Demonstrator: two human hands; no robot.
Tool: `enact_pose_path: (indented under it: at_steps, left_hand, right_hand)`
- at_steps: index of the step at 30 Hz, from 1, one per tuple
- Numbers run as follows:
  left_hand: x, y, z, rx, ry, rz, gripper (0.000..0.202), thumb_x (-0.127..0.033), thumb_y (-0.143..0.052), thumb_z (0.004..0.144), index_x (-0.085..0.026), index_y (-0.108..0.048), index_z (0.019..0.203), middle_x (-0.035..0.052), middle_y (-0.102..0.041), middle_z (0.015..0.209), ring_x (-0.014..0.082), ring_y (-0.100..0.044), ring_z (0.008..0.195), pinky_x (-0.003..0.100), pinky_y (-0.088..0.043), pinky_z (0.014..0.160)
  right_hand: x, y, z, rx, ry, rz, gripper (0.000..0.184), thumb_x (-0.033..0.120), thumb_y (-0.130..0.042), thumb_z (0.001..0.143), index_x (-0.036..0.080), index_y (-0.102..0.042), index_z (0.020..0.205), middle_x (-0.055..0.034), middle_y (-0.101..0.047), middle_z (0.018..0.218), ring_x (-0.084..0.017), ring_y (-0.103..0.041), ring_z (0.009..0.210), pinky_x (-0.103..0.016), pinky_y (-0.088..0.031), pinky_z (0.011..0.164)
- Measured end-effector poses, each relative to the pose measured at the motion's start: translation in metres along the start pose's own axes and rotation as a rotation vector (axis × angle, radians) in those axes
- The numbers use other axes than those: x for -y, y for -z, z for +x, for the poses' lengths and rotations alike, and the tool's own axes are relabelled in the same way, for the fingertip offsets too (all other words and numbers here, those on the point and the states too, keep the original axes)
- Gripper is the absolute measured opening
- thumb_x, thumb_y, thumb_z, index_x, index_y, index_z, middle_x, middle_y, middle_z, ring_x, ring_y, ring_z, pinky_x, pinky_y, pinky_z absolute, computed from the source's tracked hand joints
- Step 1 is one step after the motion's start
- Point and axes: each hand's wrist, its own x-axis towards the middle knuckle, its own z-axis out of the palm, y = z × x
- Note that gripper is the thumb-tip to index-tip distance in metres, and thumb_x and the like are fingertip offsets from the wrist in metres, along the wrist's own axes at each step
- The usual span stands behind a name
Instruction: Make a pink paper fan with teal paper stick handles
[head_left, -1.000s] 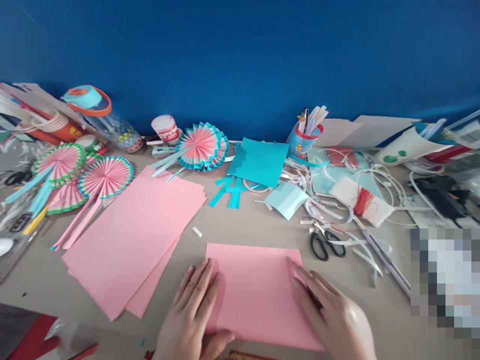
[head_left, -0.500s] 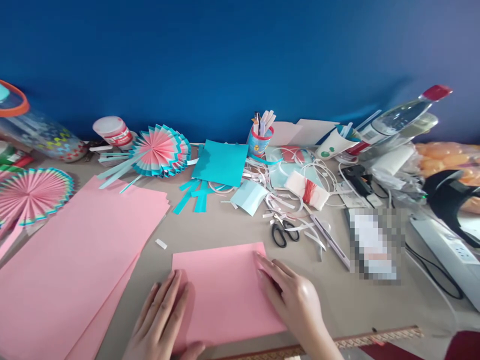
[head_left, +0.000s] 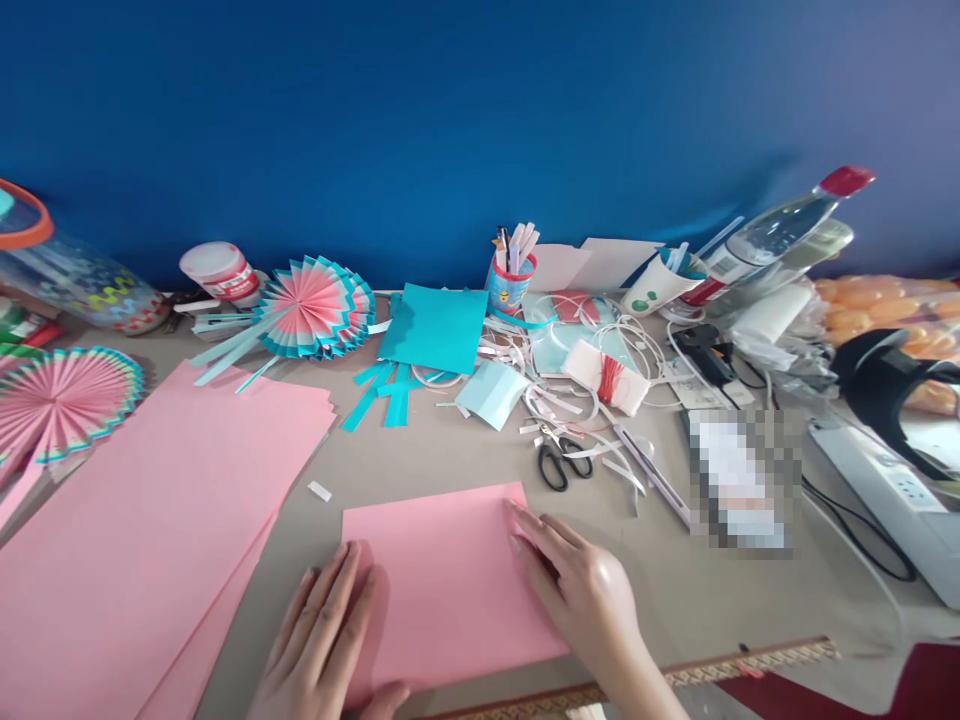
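A pink paper sheet (head_left: 442, 580) lies flat on the table's near edge. My left hand (head_left: 322, 640) rests open on its left side, fingers stretched flat and the thumb along the sheet's bottom edge. My right hand (head_left: 577, 590) lies open on the sheet's right side, fingertips near its top right corner. Both hands press on the paper and hold nothing else.
A stack of pink sheets (head_left: 142, 540) lies to the left. Folded paper fans (head_left: 311, 305), a teal sheet (head_left: 435, 328) and teal strips lie farther back. Black scissors (head_left: 555, 462), white paper scraps, a pen cup (head_left: 510, 280), a glue gun (head_left: 709, 350) and a power strip (head_left: 885, 490) crowd the right.
The view swung right over the second, then settled. Both hands stay flat on the pink sheet in nearly the same pose.
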Motion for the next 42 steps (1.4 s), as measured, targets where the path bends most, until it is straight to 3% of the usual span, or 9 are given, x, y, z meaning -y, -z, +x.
enact_pose_path:
  at_steps: [11, 17, 21, 27, 30, 33, 35, 38, 42]
  left_hand:
    - [-0.004, 0.007, 0.001, 0.024, 0.026, -0.023, 0.08, -0.045, -0.057, 0.088, -0.016, -0.025, 0.155, 0.0121, -0.034, 0.158, 0.0313, -0.036, 0.142, 0.045, -0.034, 0.112]
    - [-0.007, 0.015, 0.005, 0.032, -0.006, -0.021, 0.081, -0.048, -0.057, 0.088, -0.012, -0.027, 0.154, 0.0143, -0.03, 0.159, 0.0335, -0.032, 0.144, 0.047, -0.034, 0.112]
    - [-0.006, 0.022, 0.007, 0.052, -0.035, -0.006, 0.084, -0.052, -0.058, 0.087, -0.011, -0.028, 0.153, 0.0148, -0.029, 0.159, 0.034, -0.03, 0.144, 0.046, -0.033, 0.112]
    - [0.0, 0.038, 0.014, 0.094, -0.094, 0.055, 0.08, -0.064, -0.058, 0.084, -0.012, -0.045, 0.144, 0.0149, -0.04, 0.153, 0.0342, -0.038, 0.138, 0.046, -0.036, 0.11]
    - [0.006, 0.047, 0.026, 0.162, -0.17, 0.039, 0.062, -0.052, -0.056, 0.091, -0.011, -0.052, 0.138, 0.0148, -0.046, 0.149, 0.031, -0.041, 0.136, 0.045, -0.035, 0.113]
    - [0.015, 0.054, 0.048, 0.232, -0.246, -0.007, 0.039, -0.036, -0.051, 0.098, -0.009, -0.062, 0.124, 0.0139, -0.06, 0.133, 0.0268, -0.052, 0.124, 0.039, -0.044, 0.104]
    - [0.021, 0.058, 0.065, 0.284, -0.312, -0.061, 0.028, -0.031, -0.048, 0.1, -0.013, -0.07, 0.102, 0.0113, -0.067, 0.117, 0.0236, -0.06, 0.11, 0.037, -0.049, 0.096]
    - [0.025, 0.06, 0.087, 0.366, -0.39, -0.033, 0.034, -0.033, -0.052, 0.098, -0.015, -0.07, 0.077, 0.008, -0.069, 0.093, 0.0212, -0.065, 0.091, 0.035, -0.051, 0.084]
    - [0.018, 0.054, 0.102, 0.382, -0.421, 0.063, 0.034, -0.033, -0.055, 0.097, -0.014, -0.072, 0.074, 0.0069, -0.067, 0.078, 0.0217, -0.064, 0.081, 0.035, -0.049, 0.076]
  right_hand:
    - [0.001, 0.009, 0.005, 0.109, -0.038, 0.044, 0.035, 0.019, -0.044, 0.094, 0.027, -0.07, 0.116, -0.0007, -0.072, 0.083, -0.013, -0.067, 0.062, -0.02, -0.044, 0.052]
    - [0.001, 0.024, 0.014, 0.173, 0.109, -0.168, 0.031, 0.018, -0.054, 0.093, 0.027, -0.068, 0.118, -0.0034, -0.069, 0.089, -0.019, -0.064, 0.084, -0.026, -0.046, 0.064]
    - [0.009, 0.036, 0.027, 0.221, 0.257, -0.339, 0.019, 0.027, -0.063, 0.091, 0.023, -0.071, 0.107, -0.0065, -0.069, 0.098, -0.023, -0.061, 0.089, -0.033, -0.045, 0.074]
    - [0.023, 0.047, 0.039, 0.348, 0.355, -0.468, 0.026, 0.04, -0.064, 0.091, 0.017, -0.073, 0.101, -0.0086, -0.071, 0.1, -0.026, -0.061, 0.094, -0.036, -0.043, 0.077]
    - [0.029, 0.049, 0.043, 0.384, 0.361, -0.491, 0.031, 0.042, -0.062, 0.092, 0.015, -0.073, 0.099, -0.0102, -0.071, 0.098, -0.026, -0.063, 0.092, -0.036, -0.043, 0.077]
    - [0.035, 0.05, 0.046, 0.404, 0.35, -0.5, 0.032, 0.043, -0.061, 0.093, 0.014, -0.074, 0.097, -0.011, -0.072, 0.095, -0.026, -0.065, 0.091, -0.036, -0.043, 0.077]
    - [0.04, 0.05, 0.047, 0.409, 0.331, -0.509, 0.034, 0.044, -0.059, 0.094, 0.014, -0.075, 0.092, -0.0117, -0.073, 0.092, -0.027, -0.066, 0.09, -0.036, -0.042, 0.076]
    - [0.047, 0.047, 0.045, 0.387, 0.313, -0.525, 0.043, 0.05, -0.054, 0.096, 0.013, -0.075, 0.084, -0.0135, -0.073, 0.088, -0.027, -0.067, 0.086, -0.036, -0.041, 0.075]
    - [0.056, 0.044, 0.036, 0.358, 0.31, -0.532, 0.048, 0.056, -0.059, 0.091, 0.012, -0.075, 0.082, -0.0139, -0.071, 0.085, -0.028, -0.066, 0.085, -0.038, -0.041, 0.077]
